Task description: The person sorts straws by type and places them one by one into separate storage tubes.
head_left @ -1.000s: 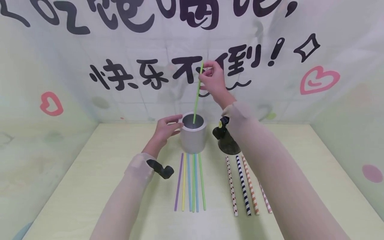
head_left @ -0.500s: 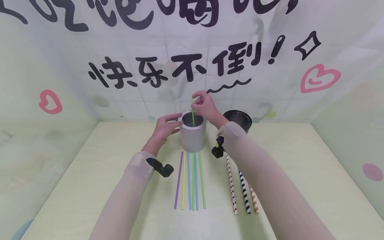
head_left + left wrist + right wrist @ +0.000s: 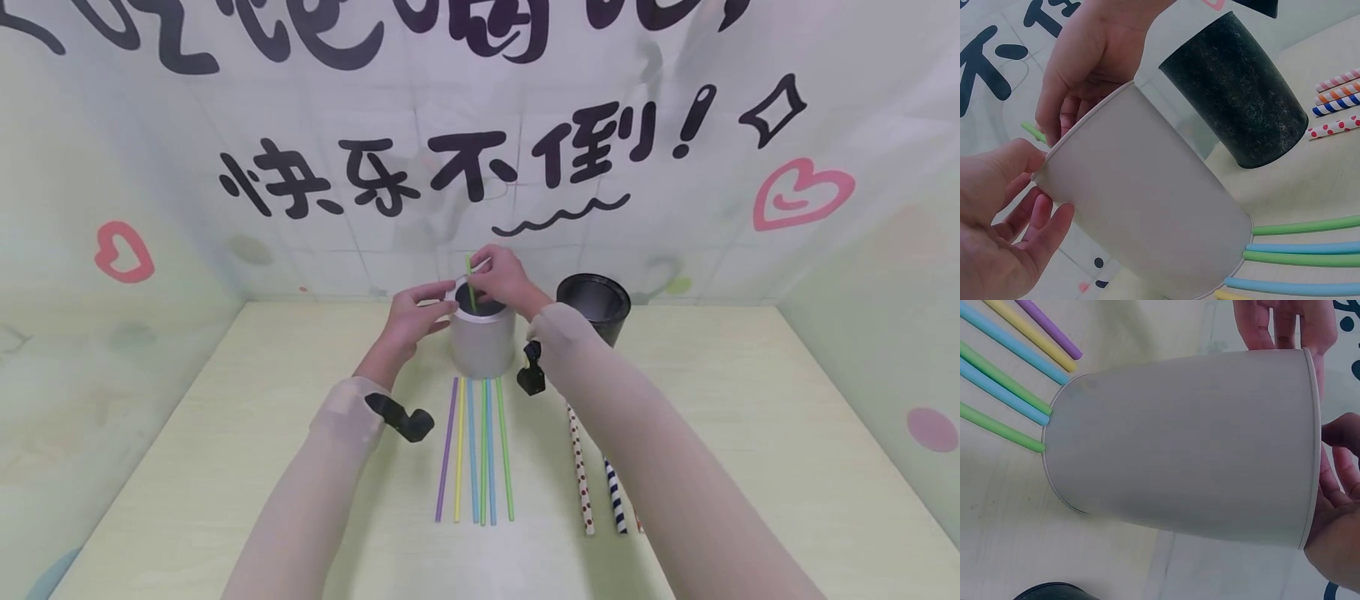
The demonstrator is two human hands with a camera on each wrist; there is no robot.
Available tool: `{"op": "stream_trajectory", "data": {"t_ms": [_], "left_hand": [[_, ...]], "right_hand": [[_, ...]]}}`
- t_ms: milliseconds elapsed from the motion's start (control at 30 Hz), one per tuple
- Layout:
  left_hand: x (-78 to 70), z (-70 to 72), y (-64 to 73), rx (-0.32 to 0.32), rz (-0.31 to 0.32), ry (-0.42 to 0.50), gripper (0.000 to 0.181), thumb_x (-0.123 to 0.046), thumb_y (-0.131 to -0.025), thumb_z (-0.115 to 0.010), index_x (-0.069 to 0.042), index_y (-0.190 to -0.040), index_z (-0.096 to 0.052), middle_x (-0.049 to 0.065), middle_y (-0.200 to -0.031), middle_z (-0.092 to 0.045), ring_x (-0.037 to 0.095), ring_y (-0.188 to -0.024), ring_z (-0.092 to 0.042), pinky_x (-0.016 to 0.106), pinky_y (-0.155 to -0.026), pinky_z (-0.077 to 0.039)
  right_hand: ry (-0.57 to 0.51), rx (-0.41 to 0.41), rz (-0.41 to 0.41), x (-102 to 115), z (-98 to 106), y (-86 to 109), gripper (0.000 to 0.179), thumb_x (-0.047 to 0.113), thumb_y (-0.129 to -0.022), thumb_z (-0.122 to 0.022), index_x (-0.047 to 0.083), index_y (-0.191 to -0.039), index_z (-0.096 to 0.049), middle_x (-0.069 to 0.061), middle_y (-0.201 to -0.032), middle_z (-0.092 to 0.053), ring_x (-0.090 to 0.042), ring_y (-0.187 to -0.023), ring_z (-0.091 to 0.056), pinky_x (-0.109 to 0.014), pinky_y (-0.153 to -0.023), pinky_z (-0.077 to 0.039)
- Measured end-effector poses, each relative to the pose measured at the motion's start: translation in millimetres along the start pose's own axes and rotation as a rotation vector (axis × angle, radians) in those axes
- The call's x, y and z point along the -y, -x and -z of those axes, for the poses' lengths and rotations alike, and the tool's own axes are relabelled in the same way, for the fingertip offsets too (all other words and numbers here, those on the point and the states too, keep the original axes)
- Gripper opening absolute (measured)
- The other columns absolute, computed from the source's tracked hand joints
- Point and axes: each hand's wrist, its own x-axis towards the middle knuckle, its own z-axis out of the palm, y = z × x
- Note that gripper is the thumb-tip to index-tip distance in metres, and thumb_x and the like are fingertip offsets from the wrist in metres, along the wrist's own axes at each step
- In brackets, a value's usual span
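A light grey cup [image 3: 482, 350] stands upright near the back wall. My left hand [image 3: 414, 319] holds its left side at the rim; in the left wrist view, thumb and fingers [image 3: 1054, 231] meet the cup's edge. Over the mouth, my right hand [image 3: 501, 277] pinches a green drinking straw [image 3: 469, 267], its lower part down inside the cup. In the right wrist view the cup wall hides this straw. Several thin plain straws, purple [image 3: 447, 450], yellow [image 3: 460, 450], blue and green [image 3: 506, 450], lie side by side in front of the cup.
A black cup [image 3: 594, 300] stands to the right, partly behind my right sleeve. Thicker patterned paper straws lie in front of it, one red-dotted [image 3: 581, 475] and one blue-striped [image 3: 615, 496], others mostly covered by my forearm. A lettered wall sheet [image 3: 300, 267] rises behind the table.
My right hand has come down from high above the grey cup to its mouth, lowering the green straw inside and shifting slightly left. The left hand has stayed at the rim.
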Motion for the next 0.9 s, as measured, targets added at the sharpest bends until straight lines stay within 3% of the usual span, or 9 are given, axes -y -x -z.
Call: {"op": "stream_trajectory", "data": {"t_ms": [233,500,733,900], "left_hand": [[-0.6,-1.2,0.6,0.003,-0.005,-0.007,0.042,-0.004,-0.083,-0.061,-0.004,-0.124,-0.056,0.013,-0.119,-0.049,0.023,-0.106,-0.053,0.026,-0.079,-0.055],[-1.5,-1.9,0.7,0.005,0.003,-0.016,0.041,-0.005,-0.084,-0.062,-0.006,-0.124,-0.057,0.012,-0.12,-0.049,0.024,-0.108,-0.052,0.028,-0.08,-0.055],[0.7,-1.7,-1.9,0.006,0.006,-0.007,0.042,-0.004,-0.083,-0.062,-0.005,-0.124,-0.057,0.013,-0.12,-0.05,0.023,-0.108,-0.053,0.027,-0.08,-0.055],[2.6,-0.1,-3.6,-0.009,0.014,0.003,0.042,-0.004,-0.083,-0.063,-0.006,-0.124,-0.057,0.013,-0.119,-0.051,0.023,-0.107,-0.053,0.026,-0.078,-0.056]], "right_hand": [[0.072,-0.065,-0.033,4.5,-3.5,0.5,0.025,-0.004,-0.079,-0.058,-0.001,-0.104,-0.055,-0.016,-0.094,-0.06,-0.028,-0.082,-0.061,-0.032,-0.063,-0.059],[0.152,-0.115,-0.057,6.1,-6.4,-1.4,0.025,-0.001,-0.078,-0.06,0.0,-0.103,-0.057,-0.015,-0.093,-0.062,-0.021,-0.077,-0.06,-0.03,-0.06,-0.059],[0.032,-0.133,-0.079,6.2,3.2,-1.4,0.035,-0.004,-0.076,-0.06,0.0,-0.111,-0.056,-0.017,-0.096,-0.061,-0.027,-0.078,-0.062,-0.034,-0.063,-0.059],[-0.032,-0.113,-0.069,6.8,15.1,1.3,0.033,-0.004,-0.078,-0.059,-0.002,-0.111,-0.057,-0.018,-0.093,-0.061,-0.029,-0.082,-0.063,-0.033,-0.062,-0.059]]}}
